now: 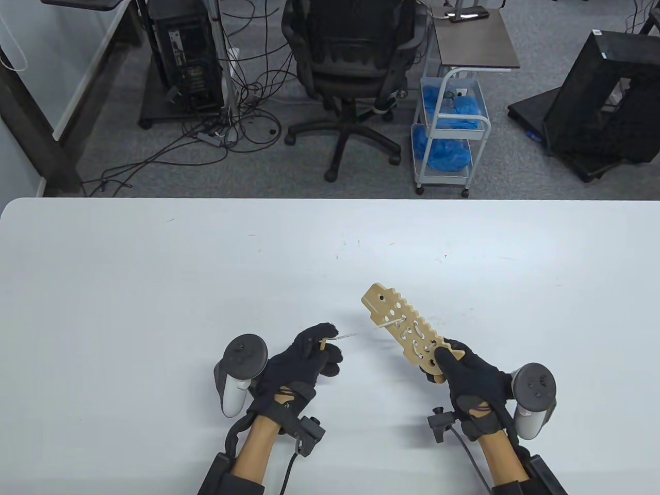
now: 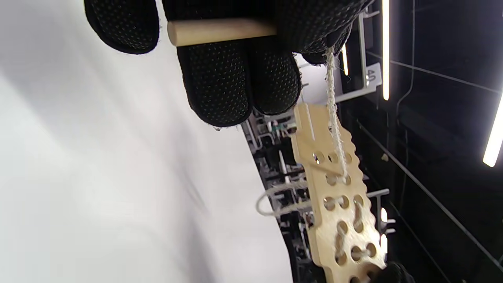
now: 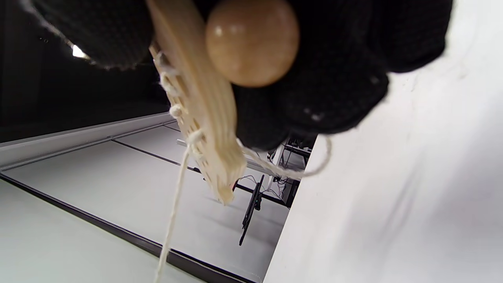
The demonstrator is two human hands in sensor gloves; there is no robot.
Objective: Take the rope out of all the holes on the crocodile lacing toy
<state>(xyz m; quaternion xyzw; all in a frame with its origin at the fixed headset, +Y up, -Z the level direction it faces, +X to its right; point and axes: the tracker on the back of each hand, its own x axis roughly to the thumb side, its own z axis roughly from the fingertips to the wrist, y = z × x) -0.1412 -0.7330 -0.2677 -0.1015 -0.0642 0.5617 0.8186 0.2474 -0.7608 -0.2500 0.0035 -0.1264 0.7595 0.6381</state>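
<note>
Now, my left hand (image 1: 304, 361): pinches the rope's wooden needle (image 2: 220, 31).
My right hand (image 1: 472, 379): grips crocodile board (image 1: 405, 330).
Rope (image 2: 334, 118): taut between them.

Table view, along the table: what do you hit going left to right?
Left tracker → left hand pinching the wooden needle → rope → crocodile lacing toy → right hand → right tracker.

a white table (image 1: 154, 289) with rounded far corners carries the scene, its top marked by a few small dark specks and scuffs near the middle. faint shadows fall on it near the bottom edge. whether anything rests directly on it cannot be told.
</note>
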